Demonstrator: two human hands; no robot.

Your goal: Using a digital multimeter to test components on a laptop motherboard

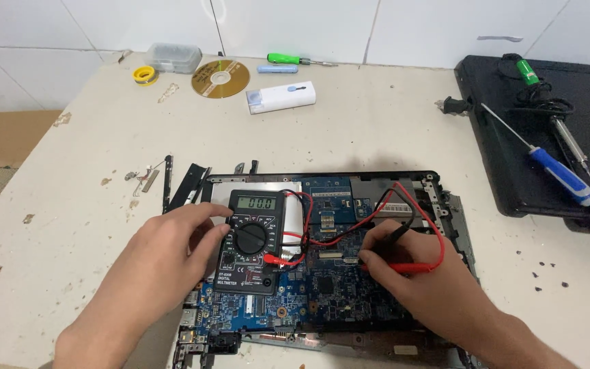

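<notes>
A black digital multimeter (253,239) lies on an opened laptop whose blue circuit board (336,287) is exposed. My left hand (165,260) grips the meter's left side, thumb near its round dial. My right hand (411,273) holds the red probe (404,268) and the black probe (384,240) together like pens, tips touching the board just right of the meter. Red and black leads (404,198) loop from the meter across the laptop's back edge.
A black laptop lid (548,137) at right carries a blue-handled screwdriver (561,174) and a soldering iron (568,137). At the back lie a gold disc (220,78), a white box (281,97), a green screwdriver (295,60), yellow tape (145,74). Loose black strips (186,184) lie left of the laptop.
</notes>
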